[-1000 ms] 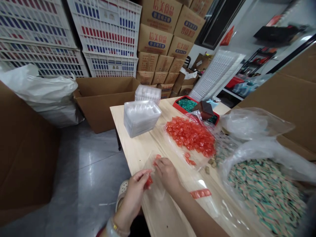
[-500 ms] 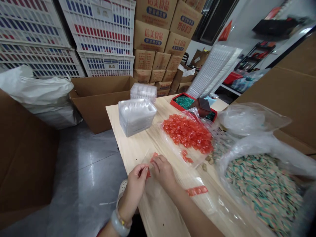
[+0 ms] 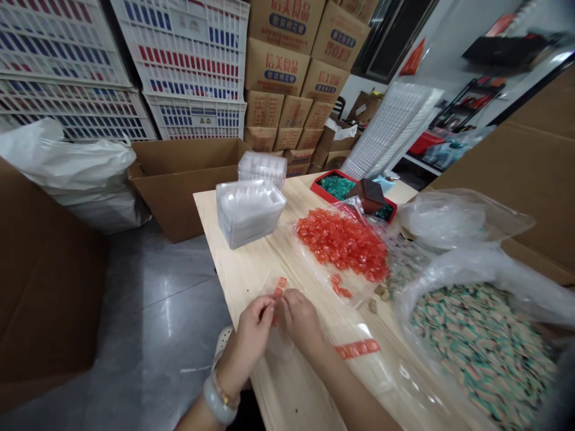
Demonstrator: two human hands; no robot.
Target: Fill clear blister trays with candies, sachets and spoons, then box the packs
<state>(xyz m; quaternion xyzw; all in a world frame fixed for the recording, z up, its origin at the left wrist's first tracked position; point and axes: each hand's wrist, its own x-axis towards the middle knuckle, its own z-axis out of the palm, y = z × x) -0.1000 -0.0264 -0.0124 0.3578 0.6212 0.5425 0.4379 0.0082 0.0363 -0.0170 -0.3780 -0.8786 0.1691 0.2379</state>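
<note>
A clear plastic tray (image 3: 269,282) lies near the table's left edge, with a row of small red pieces (image 3: 281,284) in it. My left hand (image 3: 255,326) is at the left side of this row, thumb and fingertips pinched together. From the right, my right hand (image 3: 302,317) reaches over the same tray with its fingers curled and bunched. The fingertips of both hands almost meet around the red row, and whatever they pinch is hidden. To the right, a second clear tray (image 3: 366,331) holds another row of red pieces (image 3: 358,348).
Behind the hands stands a stack of clear trays (image 3: 249,218). A heap of red pieces (image 3: 344,242) lies on a plastic sheet. Farther back is a red box (image 3: 321,188) with green pieces. A large plastic bag (image 3: 413,293) of striped pieces fills the right side.
My fingers have shifted slightly down along the tray, so more of the red row shows above them. Both hands stay close together.
</note>
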